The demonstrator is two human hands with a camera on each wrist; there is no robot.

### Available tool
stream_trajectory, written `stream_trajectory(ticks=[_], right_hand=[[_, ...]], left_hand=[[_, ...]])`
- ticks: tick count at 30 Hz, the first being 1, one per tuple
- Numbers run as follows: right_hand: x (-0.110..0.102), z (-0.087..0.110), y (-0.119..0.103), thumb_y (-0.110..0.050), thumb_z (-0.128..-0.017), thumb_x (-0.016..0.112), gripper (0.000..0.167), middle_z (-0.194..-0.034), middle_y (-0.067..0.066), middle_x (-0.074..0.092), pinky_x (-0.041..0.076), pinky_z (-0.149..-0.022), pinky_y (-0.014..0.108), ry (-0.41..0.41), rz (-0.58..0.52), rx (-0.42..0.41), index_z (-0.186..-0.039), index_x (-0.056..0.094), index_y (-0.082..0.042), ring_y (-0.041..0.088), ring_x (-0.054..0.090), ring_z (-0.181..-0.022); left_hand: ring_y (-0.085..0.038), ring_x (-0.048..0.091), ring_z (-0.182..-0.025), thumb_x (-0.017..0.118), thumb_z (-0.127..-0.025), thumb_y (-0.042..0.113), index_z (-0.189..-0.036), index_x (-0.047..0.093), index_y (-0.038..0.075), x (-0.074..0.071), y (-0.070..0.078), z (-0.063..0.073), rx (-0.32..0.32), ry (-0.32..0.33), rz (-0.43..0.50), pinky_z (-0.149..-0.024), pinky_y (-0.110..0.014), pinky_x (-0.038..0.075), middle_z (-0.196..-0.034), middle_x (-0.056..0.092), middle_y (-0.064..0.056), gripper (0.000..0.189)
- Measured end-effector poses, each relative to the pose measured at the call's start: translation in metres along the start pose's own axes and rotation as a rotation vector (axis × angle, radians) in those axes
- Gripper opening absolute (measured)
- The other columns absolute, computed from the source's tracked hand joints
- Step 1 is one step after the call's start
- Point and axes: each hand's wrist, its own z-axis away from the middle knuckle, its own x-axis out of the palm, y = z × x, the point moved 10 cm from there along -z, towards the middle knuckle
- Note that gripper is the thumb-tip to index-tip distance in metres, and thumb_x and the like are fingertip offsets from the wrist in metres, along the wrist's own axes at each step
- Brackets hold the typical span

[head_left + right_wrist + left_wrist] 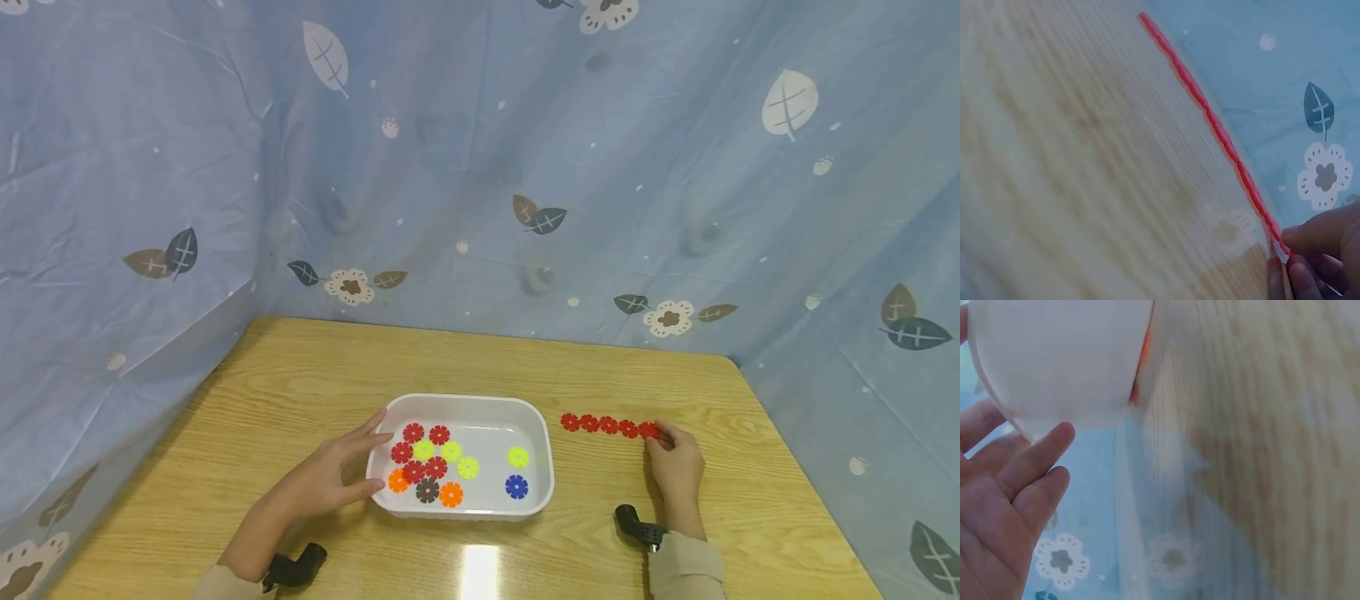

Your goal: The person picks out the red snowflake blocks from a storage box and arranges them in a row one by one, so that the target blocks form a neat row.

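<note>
Table: pale wood grain, smooth enough to shine; far right corner rounded.
Cloth: blue, hung behind the table and along both sides, soft folds and creases throughout; printed with leaves, pale flowers and small paw marks.
Glare: bright white oblong on the wood, near the bottom of the head view.
Reflection: faint flower shape on the tabletop, left wrist view.
Tray: white, shallow, round-cornered, near the middle of the table.
Tray contents: five red discs, three yellow discs, two orange discs and one brown disc clustered at left; a fourth yellow and one blue disc apart at right.
Red row: five notched discs edge to edge, just right of the tray; flat on the wood or slightly raised, cannot tell.
Left hand: fingers spread, loosely bent, touching the tray's left end; not clenched.
Right hand: thumb and fingers pinching the row's right end.
Sleeves: beige, both arms.
Wrist gadgets: black, one per arm.
</note>
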Motion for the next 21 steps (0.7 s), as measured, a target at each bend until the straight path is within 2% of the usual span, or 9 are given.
stream_trajectory(ticks=[5,12,15,21], right_hand=[[-0.003,0.002,0.000,-0.004,-0.090,0.055,0.037,-0.123,0.028,0.055,0.026,-0.063,-0.007,0.019,-0.046,0.026,-0.126,0.054,0.008,0.037,0.055,-0.110],[-0.007,0.004,-0.003,-0.009,-0.092,0.057,0.040,-0.127,0.026,0.056,0.031,-0.064,-0.006,0.016,-0.126,0.063,-0.129,0.053,0.005,0.031,0.054,-0.112],[-0.007,0.006,-0.015,-0.013,-0.093,0.058,0.042,-0.131,0.023,0.054,0.033,-0.069,-0.005,-0.005,-0.165,0.046,-0.131,0.051,0.003,0.029,0.052,-0.116],[0.006,0.016,-0.057,-0.009,-0.093,0.058,0.041,-0.132,0.023,0.053,0.034,-0.077,-0.005,-0.100,-0.222,-0.065,-0.131,0.050,0.004,0.031,0.050,-0.122]], left_hand=[[-0.037,0.039,-0.134,0.069,-0.085,0.035,-0.133,0.054,0.007,0.000,0.000,0.000,-0.003,0.000,0.002,-0.101,-0.058,0.039,-0.155,0.028,-0.013,0.058],[-0.039,0.040,-0.132,0.069,-0.084,0.034,-0.133,0.055,0.007,0.001,0.000,0.001,0.029,0.009,-0.006,-0.100,-0.059,0.040,-0.154,0.029,-0.014,0.058],[-0.039,0.041,-0.132,0.069,-0.084,0.034,-0.133,0.055,0.007,0.001,0.000,0.001,0.033,0.013,-0.011,-0.100,-0.059,0.040,-0.154,0.029,-0.015,0.057],[-0.038,0.039,-0.133,0.069,-0.085,0.035,-0.134,0.054,0.008,0.001,-0.001,0.001,0.020,0.008,-0.018,-0.101,-0.058,0.040,-0.155,0.028,-0.013,0.058]])
